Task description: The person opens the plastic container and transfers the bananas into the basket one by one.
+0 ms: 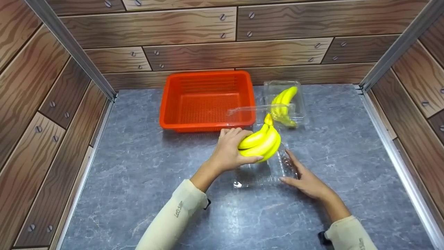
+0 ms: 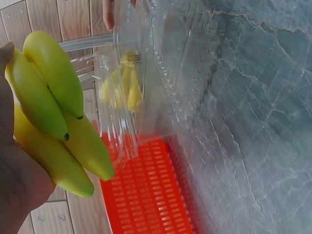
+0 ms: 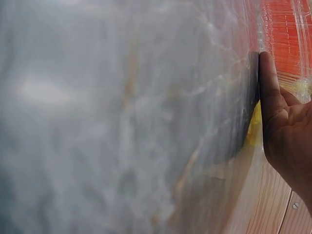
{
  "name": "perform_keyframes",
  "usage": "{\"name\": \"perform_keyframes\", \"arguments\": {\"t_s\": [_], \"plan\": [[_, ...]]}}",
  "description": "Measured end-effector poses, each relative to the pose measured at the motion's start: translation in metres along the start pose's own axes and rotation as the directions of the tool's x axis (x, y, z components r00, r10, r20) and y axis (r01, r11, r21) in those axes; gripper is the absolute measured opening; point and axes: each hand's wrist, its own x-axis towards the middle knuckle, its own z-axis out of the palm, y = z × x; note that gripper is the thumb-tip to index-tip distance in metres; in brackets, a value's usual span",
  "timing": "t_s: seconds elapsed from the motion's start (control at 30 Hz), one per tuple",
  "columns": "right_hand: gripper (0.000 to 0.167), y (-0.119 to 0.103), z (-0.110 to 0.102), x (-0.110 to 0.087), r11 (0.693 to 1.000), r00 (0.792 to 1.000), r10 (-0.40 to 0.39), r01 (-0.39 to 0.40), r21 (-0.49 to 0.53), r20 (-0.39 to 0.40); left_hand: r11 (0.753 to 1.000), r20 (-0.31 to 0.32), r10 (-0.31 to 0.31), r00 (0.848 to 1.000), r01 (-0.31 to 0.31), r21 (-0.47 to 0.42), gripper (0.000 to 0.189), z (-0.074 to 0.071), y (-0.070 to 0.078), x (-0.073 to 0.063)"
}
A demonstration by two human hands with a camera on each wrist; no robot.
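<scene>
A bunch of yellow bananas is held up in my left hand, thumb on the near side and fingers on the far side. In the left wrist view the greenish tips of the bananas point away from the palm. Beneath the bunch, a clear plastic clamshell box lies on the surface with its lid raised at the back. My right hand touches the box's right side, its fingers fairly straight. In the right wrist view, clear plastic fills most of the picture beside the hand.
An orange-red slotted basket stands at the back, left of the boxes. Behind the raised lid, another clear box contains a second banana bunch. Wood-patterned walls and metal rails border the grey marbled surface.
</scene>
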Motion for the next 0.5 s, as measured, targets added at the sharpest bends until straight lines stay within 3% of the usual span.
{"name": "perform_keyframes", "arguments": {"t_s": [0.5], "plan": [[0.102, 0.002, 0.0, 0.002, 0.999, 0.999, -0.035, 0.036, 0.022, -0.011, 0.996, -0.046, -0.058, 0.997, 0.055, -0.072, 0.069, -0.012, -0.008, -0.003]]}}
